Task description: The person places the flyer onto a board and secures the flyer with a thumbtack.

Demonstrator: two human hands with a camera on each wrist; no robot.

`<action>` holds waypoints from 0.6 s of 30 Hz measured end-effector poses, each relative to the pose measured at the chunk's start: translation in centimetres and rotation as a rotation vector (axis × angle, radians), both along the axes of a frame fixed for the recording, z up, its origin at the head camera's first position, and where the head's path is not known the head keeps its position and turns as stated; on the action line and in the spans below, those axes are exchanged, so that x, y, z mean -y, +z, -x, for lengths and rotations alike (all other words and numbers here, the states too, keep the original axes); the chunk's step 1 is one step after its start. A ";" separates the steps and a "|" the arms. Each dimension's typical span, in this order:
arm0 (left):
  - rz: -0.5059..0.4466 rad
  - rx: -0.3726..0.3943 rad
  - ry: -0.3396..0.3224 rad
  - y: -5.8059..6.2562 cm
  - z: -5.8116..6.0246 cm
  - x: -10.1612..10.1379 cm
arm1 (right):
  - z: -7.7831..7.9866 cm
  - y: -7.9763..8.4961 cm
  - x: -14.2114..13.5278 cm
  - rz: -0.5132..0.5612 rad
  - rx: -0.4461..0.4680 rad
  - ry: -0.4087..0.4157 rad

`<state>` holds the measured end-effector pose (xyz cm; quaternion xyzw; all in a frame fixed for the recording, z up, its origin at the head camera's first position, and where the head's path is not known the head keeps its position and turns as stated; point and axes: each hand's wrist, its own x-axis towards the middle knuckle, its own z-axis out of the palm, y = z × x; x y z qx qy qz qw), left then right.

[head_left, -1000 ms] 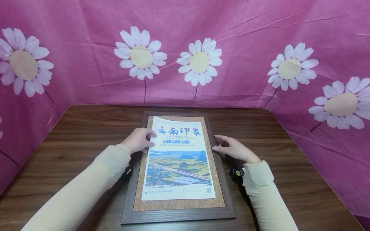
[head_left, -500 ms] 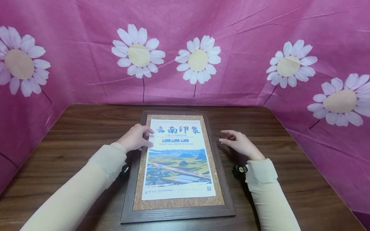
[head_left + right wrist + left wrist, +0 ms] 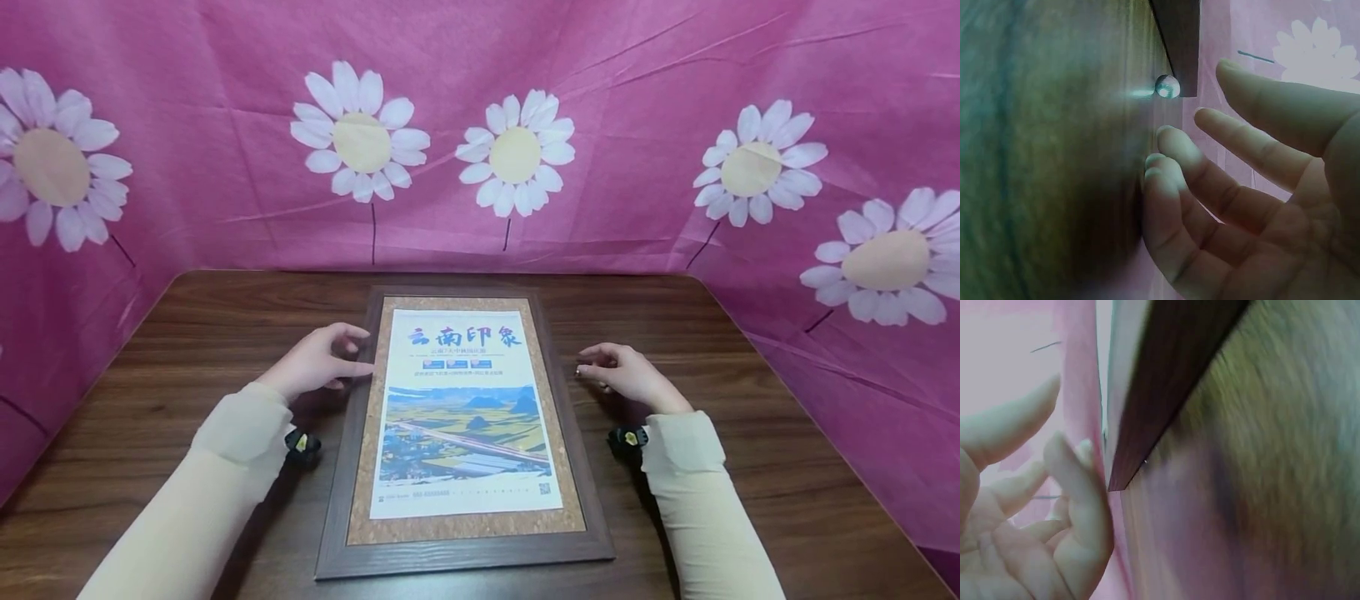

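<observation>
A printed poster (image 3: 465, 442) with a landscape picture and Chinese characters lies flat on a cork board (image 3: 465, 532) with a dark wooden frame (image 3: 480, 550). My left hand (image 3: 311, 362) is at the frame's left edge, its thumb overlapping the edge in the head view. It holds nothing; in the left wrist view its fingers (image 3: 1079, 481) curl loosely beside the frame. To the right of the frame my right hand (image 3: 626, 375) rests low over the table, fingers relaxed and holding nothing. A small shiny round thing (image 3: 1167, 86) sits between its fingertips and the frame's side.
The board lies on a brown wood-grain table (image 3: 750, 483). Behind and at both sides hangs a pink cloth (image 3: 622, 183) printed with large white daisies. A black wrist camera (image 3: 302, 446) shows at the left cuff and another (image 3: 628, 442) at the right cuff.
My left hand has let go of the poster's left edge and drawn back leftward. My right hand has moved right, off the frame. The poster's top, curled up before, now lies flat.
</observation>
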<state>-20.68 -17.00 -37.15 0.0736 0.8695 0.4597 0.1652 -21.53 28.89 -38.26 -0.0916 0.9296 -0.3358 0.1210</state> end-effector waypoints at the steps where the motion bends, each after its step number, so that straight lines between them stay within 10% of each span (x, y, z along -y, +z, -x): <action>1: -0.027 0.028 0.008 -0.2 -0.1 0.2 | 0.0 0.0 0.0 -0.002 -0.002 0.004; 18: -0.244 0.177 -0.021 -2.5 -0.8 1.5 | 0.1 -0.5 0.2 -0.104 0.009 0.021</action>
